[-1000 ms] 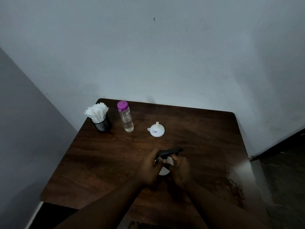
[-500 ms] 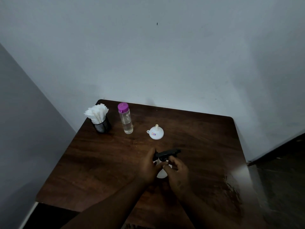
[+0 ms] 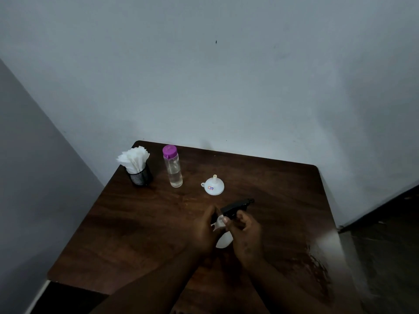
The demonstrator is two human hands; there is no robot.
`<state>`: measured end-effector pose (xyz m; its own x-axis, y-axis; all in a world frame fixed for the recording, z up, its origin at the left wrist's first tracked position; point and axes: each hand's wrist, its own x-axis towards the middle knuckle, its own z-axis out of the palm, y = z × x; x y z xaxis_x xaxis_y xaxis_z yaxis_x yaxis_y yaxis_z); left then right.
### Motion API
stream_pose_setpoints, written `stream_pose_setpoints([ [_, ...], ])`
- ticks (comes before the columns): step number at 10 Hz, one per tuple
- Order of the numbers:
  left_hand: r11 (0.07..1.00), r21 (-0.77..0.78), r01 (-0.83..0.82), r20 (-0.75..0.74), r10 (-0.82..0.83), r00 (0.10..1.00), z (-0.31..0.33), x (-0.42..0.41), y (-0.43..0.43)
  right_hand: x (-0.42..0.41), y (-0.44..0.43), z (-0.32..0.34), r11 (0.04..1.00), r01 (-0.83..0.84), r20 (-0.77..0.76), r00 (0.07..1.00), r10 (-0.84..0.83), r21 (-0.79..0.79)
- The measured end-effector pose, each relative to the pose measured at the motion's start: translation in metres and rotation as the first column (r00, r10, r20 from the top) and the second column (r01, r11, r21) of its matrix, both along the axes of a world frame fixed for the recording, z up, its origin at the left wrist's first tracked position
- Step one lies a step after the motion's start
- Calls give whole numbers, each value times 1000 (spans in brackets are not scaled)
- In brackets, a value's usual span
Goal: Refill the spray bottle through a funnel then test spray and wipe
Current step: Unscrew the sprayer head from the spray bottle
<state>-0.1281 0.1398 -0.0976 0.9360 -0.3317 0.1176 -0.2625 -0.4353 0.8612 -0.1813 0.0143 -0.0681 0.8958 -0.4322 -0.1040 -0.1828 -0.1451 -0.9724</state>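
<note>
Tissue holder (image 3: 138,172), capped water bottle (image 3: 172,169) left of funnel (image 3: 214,186). On funnel's near side: left hand (image 3: 204,233) wraps spray bottle (image 3: 224,240) body, steadying; right hand (image 3: 247,233) pinches its black head (image 3: 237,206), probably unscrewing for funnel access.

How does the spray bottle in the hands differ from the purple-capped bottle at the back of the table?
The spray bottle has a white body and black trigger head; the purple-capped bottle is clear with a purple cap. The spray bottle is held between the left hand and right hand; the purple-capped bottle stands free, upright. Both are over the same table.
</note>
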Motion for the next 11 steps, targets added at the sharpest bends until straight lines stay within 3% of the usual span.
stream_pose_setpoints([
  [1, 993, 120, -20, -29, 23, 999, 2, 0, 3, 1, -2, 9, 1000, 20, 21, 1000, -21, 24],
  [2, 992, 126, -12, -23, 15, 1000, -4, 4, 2, 1, -5, 21, 996, 61, 40, 997, -64, 73],
  [3, 995, 95, 37, 41, -41, 998, -7, 4, 3, 3, -12, 37, 994, 84, 95, 991, -91, 76],
  [4, 999, -33, 14, 28, -13, 1000, -12, 2, 3, 4, -23, 54, 989, 117, 142, 981, -129, 93],
  [6, 1000, -3, 23, 38, -23, 999, -19, 4, 5, 5, -50, 88, 979, 78, 215, 969, -119, 191],
  [11, 999, 38, -9, 1, 9, 1000, -14, 0, 3, -17, -86, 117, 917, 56, 182, 974, -137, 394],
])
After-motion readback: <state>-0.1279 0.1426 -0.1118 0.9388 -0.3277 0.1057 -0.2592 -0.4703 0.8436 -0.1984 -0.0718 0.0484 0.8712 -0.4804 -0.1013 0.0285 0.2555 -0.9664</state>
